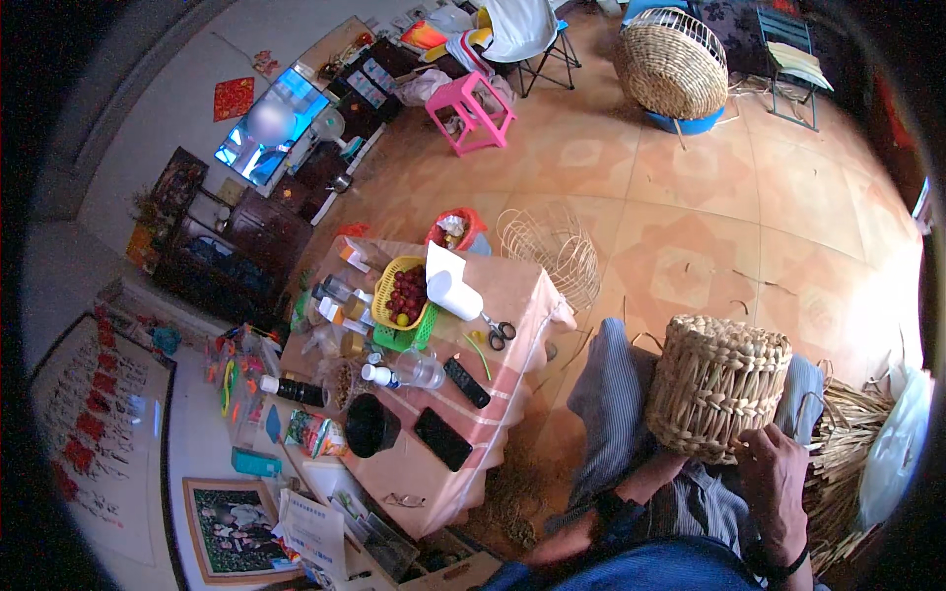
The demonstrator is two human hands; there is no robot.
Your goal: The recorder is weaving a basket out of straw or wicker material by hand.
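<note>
While the round, tan basket of braided plant fibre (717,386) rests on the person's grey striped trousers (609,394), the bare right hand (774,470) has its fingers bent narrowly at the near edge; whether they pinch anything, I cannot tell. The bare left hand (657,473) reaches under the basket, its grip hidden. That edge appears to be being woven or finished, so the next move likely calls for 1 hand bracing, 1 tightening.
</note>
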